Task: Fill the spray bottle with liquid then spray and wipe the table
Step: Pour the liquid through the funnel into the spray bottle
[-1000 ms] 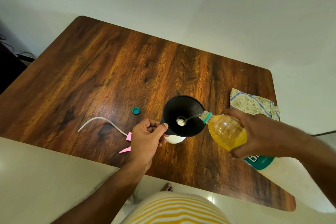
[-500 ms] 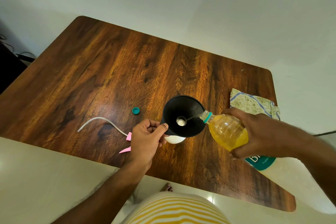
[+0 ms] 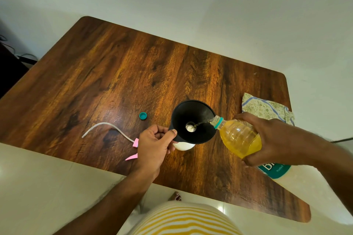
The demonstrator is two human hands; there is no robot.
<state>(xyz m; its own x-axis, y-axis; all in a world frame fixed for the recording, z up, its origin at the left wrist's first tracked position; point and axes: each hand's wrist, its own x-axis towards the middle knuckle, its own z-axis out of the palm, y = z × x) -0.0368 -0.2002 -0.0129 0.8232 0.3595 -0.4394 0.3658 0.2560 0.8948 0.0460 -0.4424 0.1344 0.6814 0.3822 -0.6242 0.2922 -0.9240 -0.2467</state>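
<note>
A black funnel (image 3: 198, 118) sits in the mouth of a white spray bottle (image 3: 183, 146) standing near the table's front edge. My left hand (image 3: 154, 145) pinches the funnel's left rim and hides most of the bottle. My right hand (image 3: 267, 139) grips a tilted clear plastic bottle (image 3: 238, 139) of yellow liquid, its mouth over the funnel's right rim. A thin stream runs from it into the funnel's hole. The pink spray head (image 3: 134, 149) with its white tube (image 3: 107, 126) lies on the table left of my left hand.
A teal bottle cap (image 3: 143, 116) lies on the wooden table (image 3: 114, 74) behind the spray head. A folded patterned cloth (image 3: 265, 108) rests at the right edge. White walls stand behind the table, and pale floor shows in front of it.
The yellow bottle has tipped slightly more while the stream keeps running. Both hands and the funnel stay where they were.
</note>
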